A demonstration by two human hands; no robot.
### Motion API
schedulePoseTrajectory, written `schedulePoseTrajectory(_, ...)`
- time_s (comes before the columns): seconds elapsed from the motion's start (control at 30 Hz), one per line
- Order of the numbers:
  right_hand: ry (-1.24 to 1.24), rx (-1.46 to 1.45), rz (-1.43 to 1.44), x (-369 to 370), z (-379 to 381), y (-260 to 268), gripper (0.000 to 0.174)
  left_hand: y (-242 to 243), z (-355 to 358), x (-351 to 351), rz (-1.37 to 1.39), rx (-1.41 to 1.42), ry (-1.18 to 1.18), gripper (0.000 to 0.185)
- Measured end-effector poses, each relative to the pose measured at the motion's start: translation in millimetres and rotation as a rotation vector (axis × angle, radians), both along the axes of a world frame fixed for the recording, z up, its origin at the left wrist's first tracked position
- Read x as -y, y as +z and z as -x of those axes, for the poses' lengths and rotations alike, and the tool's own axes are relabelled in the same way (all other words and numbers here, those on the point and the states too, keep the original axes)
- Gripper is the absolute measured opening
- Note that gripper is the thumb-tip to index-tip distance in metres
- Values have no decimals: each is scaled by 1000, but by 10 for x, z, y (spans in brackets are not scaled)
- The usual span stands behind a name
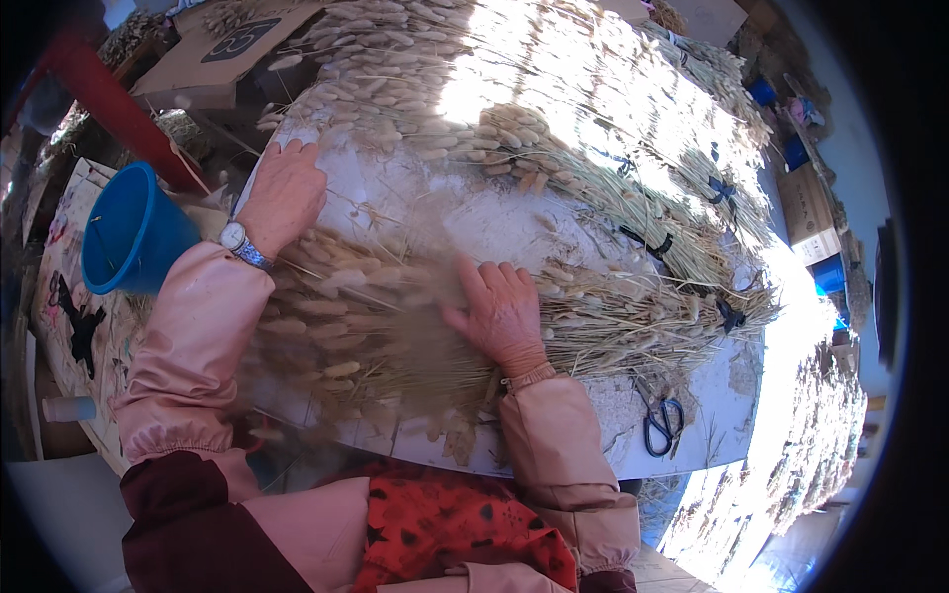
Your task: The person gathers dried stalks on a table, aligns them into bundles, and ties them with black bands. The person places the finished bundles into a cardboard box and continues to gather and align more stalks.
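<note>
Dried bunny-tail grass point(593, 326) lies in a loose bundle across the white table point(489, 222), its fluffy heads to the left and a black tie point(730, 316) around its stems at the right. My right hand point(500, 311) rests on the stems, thumb and fingers apart; whether it grips any is unclear. Over the table's left part, above the heads, is my left hand point(285, 193), with a wristwatch on its wrist and its fingers bent; its fingertips and anything beneath its palm are hidden. A second bundle point(652, 222) with black ties lies just beyond.
Scissors with dark blue handles point(662, 428) lie near the front right edge. A blue bucket point(122, 230) stands on a side table at left, near black strips point(83, 326). More grass point(400, 44) covers the far side, beside a cardboard box point(222, 55). A red post slants at upper left.
</note>
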State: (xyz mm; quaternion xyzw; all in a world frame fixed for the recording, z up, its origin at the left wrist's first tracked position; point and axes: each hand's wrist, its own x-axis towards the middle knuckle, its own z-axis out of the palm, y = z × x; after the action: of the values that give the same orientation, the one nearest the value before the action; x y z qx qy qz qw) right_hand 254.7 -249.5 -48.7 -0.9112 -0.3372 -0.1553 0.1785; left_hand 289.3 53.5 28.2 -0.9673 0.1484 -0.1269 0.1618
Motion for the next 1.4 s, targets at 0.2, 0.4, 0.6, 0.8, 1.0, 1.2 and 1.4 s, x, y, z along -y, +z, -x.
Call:
schedulePoseTrajectory(0.2, -25, 42, -39, 40, 1, -103, 60, -70, 277, 276, 450, -316, -247, 39)
schedulePoseTrajectory(0.4, 59, 117, -212, 40, -17, 178, 50, -379, 445, 807, 393, -295, -307, 72)
schedulePoseTrajectory(0.6, 16, 333, -321, 649, 551, 697, 43, -444, 224, 962, 405, -413, -108, 61)
schedulePoseTrajectory(0.8, -378, 245, -390, 1503, 1435, 651, 35, 39, -63, 1184, 521, -112, -280, 26)
schedulePoseTrajectory(1.0, -626, 89, -574, 1839, 1797, 298, 38, 797, -555, 1496, 422, 682, -438, 19)
schedulePoseTrajectory(1.2, -762, 109, -452, 2185, 2022, 84, 40, 168, -116, 1435, 0, 171, -46, 56)
schedulePoseTrajectory(1.4, -975, 100, -451, 2698, 2448, -147, 36, -276, 1090, 1518, 632, 99, -312, 40)
